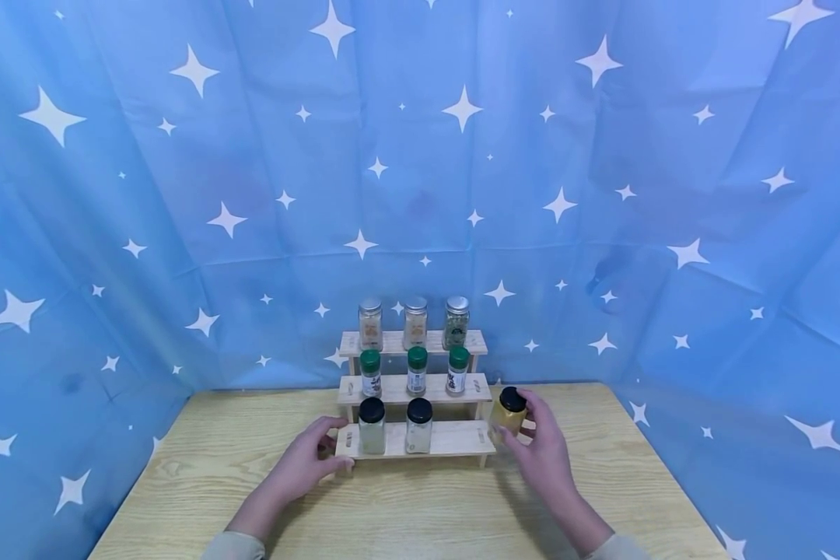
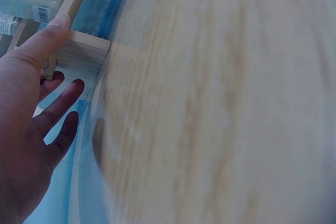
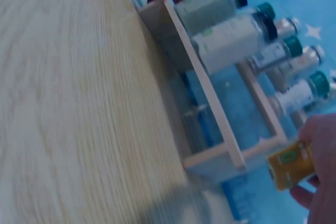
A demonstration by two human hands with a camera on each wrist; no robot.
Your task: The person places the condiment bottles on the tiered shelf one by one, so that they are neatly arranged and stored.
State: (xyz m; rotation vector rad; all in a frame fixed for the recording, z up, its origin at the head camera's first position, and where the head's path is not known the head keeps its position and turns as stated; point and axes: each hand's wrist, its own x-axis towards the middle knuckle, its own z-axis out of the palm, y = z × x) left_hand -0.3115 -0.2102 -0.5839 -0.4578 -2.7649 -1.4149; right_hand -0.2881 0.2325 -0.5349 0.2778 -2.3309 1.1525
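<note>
A three-tier wooden spice rack (image 1: 455, 439) stands on the table. My left hand (image 1: 306, 465) grips the left end of its lowest shelf, thumb at the front edge in the left wrist view. My right hand (image 1: 546, 453) holds a spice jar with yellow contents and a black lid (image 1: 508, 416), just beyond the right end of that shelf. Two black-lidded jars, one at the left (image 1: 372, 428) and one near the middle (image 1: 418, 428), stand on the lowest shelf, with bare wood to their right. In the right wrist view the yellow jar (image 3: 290, 166) shows a green mark.
Three green-capped jars (image 1: 416, 372) stand on the middle shelf and three silver-capped jars (image 1: 414, 323) on the top one. The wooden table (image 1: 392, 521) extends in front of the rack. A blue curtain with white stars (image 1: 420, 194) hangs behind and at both sides.
</note>
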